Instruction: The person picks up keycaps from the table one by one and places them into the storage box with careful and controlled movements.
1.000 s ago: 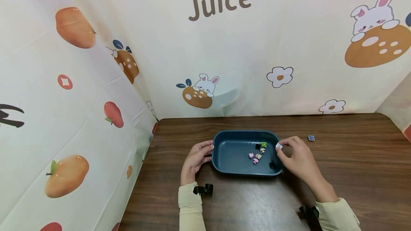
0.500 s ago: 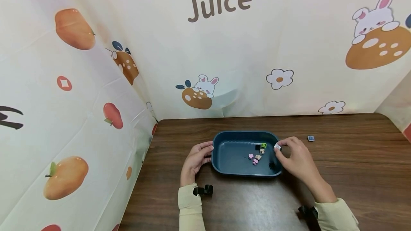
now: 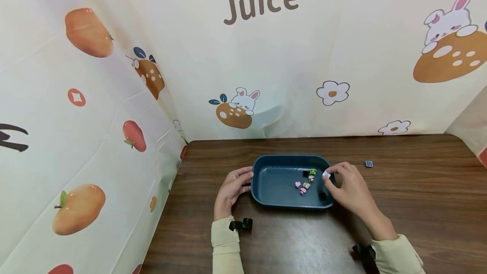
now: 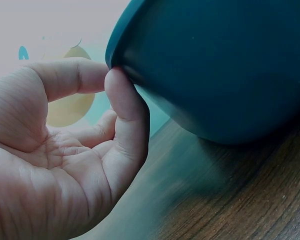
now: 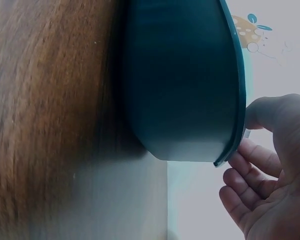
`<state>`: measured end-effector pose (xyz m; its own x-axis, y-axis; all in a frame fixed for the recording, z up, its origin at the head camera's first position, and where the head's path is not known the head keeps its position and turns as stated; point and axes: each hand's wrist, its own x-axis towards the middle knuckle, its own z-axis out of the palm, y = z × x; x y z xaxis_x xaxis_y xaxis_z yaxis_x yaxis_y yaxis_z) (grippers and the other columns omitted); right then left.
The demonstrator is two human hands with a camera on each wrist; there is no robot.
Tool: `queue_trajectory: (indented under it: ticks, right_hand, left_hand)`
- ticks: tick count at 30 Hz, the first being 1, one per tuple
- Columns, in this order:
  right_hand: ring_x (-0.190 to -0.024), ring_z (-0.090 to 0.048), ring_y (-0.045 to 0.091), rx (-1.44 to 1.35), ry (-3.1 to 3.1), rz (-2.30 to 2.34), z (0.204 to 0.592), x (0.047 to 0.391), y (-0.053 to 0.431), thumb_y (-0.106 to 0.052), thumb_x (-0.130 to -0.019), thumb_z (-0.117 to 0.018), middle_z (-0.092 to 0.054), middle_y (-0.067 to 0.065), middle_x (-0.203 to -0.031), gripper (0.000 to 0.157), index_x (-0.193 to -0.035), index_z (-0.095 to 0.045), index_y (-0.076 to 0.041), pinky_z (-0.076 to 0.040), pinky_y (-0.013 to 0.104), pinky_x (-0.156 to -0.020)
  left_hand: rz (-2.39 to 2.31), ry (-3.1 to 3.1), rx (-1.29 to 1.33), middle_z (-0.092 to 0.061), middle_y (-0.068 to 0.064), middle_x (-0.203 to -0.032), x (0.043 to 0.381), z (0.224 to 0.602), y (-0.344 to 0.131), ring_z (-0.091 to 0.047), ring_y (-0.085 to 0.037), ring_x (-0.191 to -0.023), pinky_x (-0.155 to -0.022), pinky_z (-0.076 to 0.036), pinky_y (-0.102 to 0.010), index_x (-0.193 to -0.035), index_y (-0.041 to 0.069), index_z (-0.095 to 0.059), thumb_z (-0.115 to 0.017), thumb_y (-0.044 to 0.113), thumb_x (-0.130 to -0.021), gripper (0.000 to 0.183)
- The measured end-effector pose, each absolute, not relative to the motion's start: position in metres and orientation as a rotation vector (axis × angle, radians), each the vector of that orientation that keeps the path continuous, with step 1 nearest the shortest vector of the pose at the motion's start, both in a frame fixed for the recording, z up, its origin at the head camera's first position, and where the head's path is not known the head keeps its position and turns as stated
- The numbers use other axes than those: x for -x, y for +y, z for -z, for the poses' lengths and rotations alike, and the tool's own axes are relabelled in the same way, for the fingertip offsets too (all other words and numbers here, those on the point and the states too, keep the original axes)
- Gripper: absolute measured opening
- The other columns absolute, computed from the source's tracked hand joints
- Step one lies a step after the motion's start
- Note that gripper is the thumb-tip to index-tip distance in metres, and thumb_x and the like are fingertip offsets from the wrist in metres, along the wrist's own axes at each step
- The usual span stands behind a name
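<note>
A dark teal rectangular tray (image 3: 274,187) with rounded corners stands on the table. My left hand (image 3: 235,187) holds its left end; in the left wrist view, thumb and fingertips meet at the tray's rim (image 4: 121,37). Between thumb and index finger, my right hand (image 3: 351,187) pinches a small white block (image 3: 326,174) just inside the right rim. In the right wrist view, the right hand (image 5: 275,170) mostly hides that block behind the rim. On the tray floor lie a lime green block (image 3: 313,171), pink blocks (image 3: 298,184), beige blocks (image 3: 306,185) and black blocks (image 3: 322,196).
A small blue square block (image 3: 368,164) lies on the brown wooden table (image 3: 430,181), right of the tray and behind the right hand. A printed cloth (image 3: 289,62) hangs along the table's back edge, with another cloth wall on the left.
My right hand has shifted slightly left, bringing the white block from over the right rim to just inside it. The left hand and tray have stayed in place.
</note>
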<state>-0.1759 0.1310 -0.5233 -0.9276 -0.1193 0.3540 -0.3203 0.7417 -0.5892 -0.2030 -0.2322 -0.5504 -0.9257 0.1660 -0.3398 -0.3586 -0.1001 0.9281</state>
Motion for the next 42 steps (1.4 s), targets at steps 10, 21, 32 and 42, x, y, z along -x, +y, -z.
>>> queue_trajectory:
  ticks: [10,21,32,42]
  right_hand:
    - [-0.102,-0.058,0.03,-0.347,-2.657,-0.976,0.525,0.175,0.128,-0.014,-0.09,-0.081,-0.069,0.014,-0.107,0.014,-0.099,-0.076,-0.005,-0.051,0.049,-0.081]
    - [-0.098,-0.057,0.028,-0.373,-2.622,-0.963,0.527,0.175,0.125,-0.014,-0.089,-0.081,-0.07,0.013,-0.104,0.012,-0.097,-0.076,-0.006,-0.047,0.043,-0.076]
    - [-0.101,-0.057,0.024,-0.44,-2.613,-0.954,0.527,0.171,0.116,-0.013,-0.088,-0.083,-0.07,0.008,-0.105,0.013,-0.098,-0.077,-0.007,-0.053,0.045,-0.08]
    - [-0.1,-0.057,0.023,-0.467,-2.588,-0.922,0.528,0.171,0.115,-0.013,-0.087,-0.084,-0.07,0.007,-0.104,0.014,-0.097,-0.077,-0.007,-0.053,0.046,-0.078]
  left_hand:
    - [-2.089,1.824,0.214,-0.072,0.003,-0.101,0.203,0.549,-0.231,-0.069,-0.008,-0.089,-0.073,-0.059,-0.023,-0.141,-0.006,-0.058,-0.063,0.014,-0.105,0.042]
    - [-2.092,1.824,0.23,-0.072,0.003,-0.102,0.203,0.549,-0.231,-0.069,-0.008,-0.089,-0.073,-0.059,-0.023,-0.142,-0.005,-0.058,-0.063,0.014,-0.105,0.041]
    - [-2.084,1.827,0.232,-0.071,0.003,-0.102,0.204,0.55,-0.231,-0.069,-0.008,-0.089,-0.073,-0.059,-0.023,-0.144,-0.006,-0.056,-0.063,0.014,-0.105,0.044]
    - [-2.083,1.817,0.217,-0.071,0.003,-0.102,0.204,0.549,-0.232,-0.069,-0.008,-0.089,-0.073,-0.059,-0.023,-0.145,-0.007,-0.054,-0.063,0.014,-0.105,0.046]
